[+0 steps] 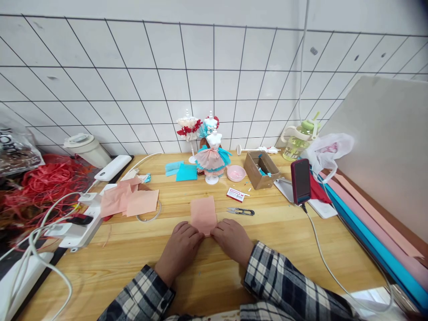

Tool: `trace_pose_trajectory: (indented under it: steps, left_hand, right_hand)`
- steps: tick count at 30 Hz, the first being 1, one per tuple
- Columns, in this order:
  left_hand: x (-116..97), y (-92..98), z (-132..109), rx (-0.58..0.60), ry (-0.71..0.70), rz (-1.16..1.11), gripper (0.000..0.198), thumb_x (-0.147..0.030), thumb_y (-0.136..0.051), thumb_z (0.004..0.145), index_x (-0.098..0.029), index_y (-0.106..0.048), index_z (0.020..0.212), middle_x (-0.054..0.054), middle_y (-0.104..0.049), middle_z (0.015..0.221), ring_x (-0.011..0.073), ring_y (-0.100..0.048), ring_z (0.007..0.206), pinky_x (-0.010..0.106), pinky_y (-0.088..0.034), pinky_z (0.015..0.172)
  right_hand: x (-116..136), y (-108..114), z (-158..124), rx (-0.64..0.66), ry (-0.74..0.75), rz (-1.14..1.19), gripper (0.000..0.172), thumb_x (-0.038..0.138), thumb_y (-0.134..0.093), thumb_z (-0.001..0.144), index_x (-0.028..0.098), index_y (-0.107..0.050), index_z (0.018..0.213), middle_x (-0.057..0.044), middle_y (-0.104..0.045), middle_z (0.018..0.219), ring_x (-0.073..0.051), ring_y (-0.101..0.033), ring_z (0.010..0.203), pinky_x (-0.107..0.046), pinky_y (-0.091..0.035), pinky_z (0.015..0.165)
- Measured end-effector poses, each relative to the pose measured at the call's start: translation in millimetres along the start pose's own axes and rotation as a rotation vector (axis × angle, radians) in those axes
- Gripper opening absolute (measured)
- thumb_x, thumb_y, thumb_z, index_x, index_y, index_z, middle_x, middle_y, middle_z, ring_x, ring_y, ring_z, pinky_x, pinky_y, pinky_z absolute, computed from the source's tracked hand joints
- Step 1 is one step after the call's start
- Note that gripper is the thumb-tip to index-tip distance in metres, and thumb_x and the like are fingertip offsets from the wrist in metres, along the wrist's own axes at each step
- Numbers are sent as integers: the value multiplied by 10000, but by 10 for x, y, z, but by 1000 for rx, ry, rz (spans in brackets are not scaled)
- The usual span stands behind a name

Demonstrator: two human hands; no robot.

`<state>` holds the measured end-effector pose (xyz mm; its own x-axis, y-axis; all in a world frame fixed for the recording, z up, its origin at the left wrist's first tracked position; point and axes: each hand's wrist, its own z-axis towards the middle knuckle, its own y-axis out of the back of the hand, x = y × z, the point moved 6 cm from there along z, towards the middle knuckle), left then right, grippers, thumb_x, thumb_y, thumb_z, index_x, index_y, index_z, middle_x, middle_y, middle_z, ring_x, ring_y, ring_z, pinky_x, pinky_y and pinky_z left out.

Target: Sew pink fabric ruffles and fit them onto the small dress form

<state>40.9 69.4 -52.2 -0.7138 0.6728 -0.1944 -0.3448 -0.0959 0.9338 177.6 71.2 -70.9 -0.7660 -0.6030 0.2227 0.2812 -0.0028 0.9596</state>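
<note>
A salmon-pink rectangle of crepe paper (pixel 203 213) lies on the table in front of me. My left hand (pixel 180 247) has its fingers closed on the near left corner of the paper. At the near right corner, the fingers of my right hand (pixel 233 240) are pressed together on the same edge. The thumbs and fingertips are partly hidden. Just beyond my right hand lie black-handled thread snips (pixel 241 211). Past the paper stands a white mini dress form (pixel 214 154) in a pink and blue paper skirt.
Behind are blue paper pieces (pixel 187 172), a pink bowl (pixel 236 173), a small box (pixel 261 171) and a red-and-white packet (pixel 236 194). More pink sheets (pixel 142 203) lie left, near a power strip (pixel 82 227). A phone (pixel 301 180) with a cable stands right.
</note>
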Motion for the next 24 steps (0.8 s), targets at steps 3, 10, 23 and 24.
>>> trace_pose_trajectory:
  steps: [3, 10, 23, 24]
  left_hand:
    - [-21, 33, 14, 5, 4, 19, 153, -196, -568, 898, -212, -675, 791, 30, -645, 794, 204, -546, 820, 382, -422, 824]
    - [-15, 32, 1, -6, 11, 45, 158, -205, -547, 914, -215, -685, 838, 20, -656, 752, 194, -545, 760, 381, -414, 798]
    - [-33, 82, 16, -15, 19, 48, 147, -178, -577, 890, -233, -685, 806, 8, -663, 784, 196, -559, 851, 412, -388, 929]
    - [-20, 70, 10, -13, 30, 48, 146, -178, -579, 890, -233, -683, 802, 4, -664, 774, 193, -559, 836, 419, -381, 940]
  right_hand:
    - [13, 3, 3, -10, 14, -13, 131, 186, -526, 938, 197, -622, 848, -36, -627, 873, -192, -511, 842, -312, -365, 734]
    - [18, 10, -5, 32, 20, -30, 72, 175, -545, 920, 213, -606, 915, -27, -628, 879, -197, -505, 832, -311, -371, 720]
    - [37, 33, 5, 76, 11, -26, 95, 166, -540, 918, 193, -629, 900, -56, -633, 913, -194, -517, 863, -308, -383, 726]
    - [34, 33, 2, 76, 2, -19, 100, 171, -534, 924, 198, -629, 909, -51, -635, 901, -193, -520, 854, -307, -383, 721]
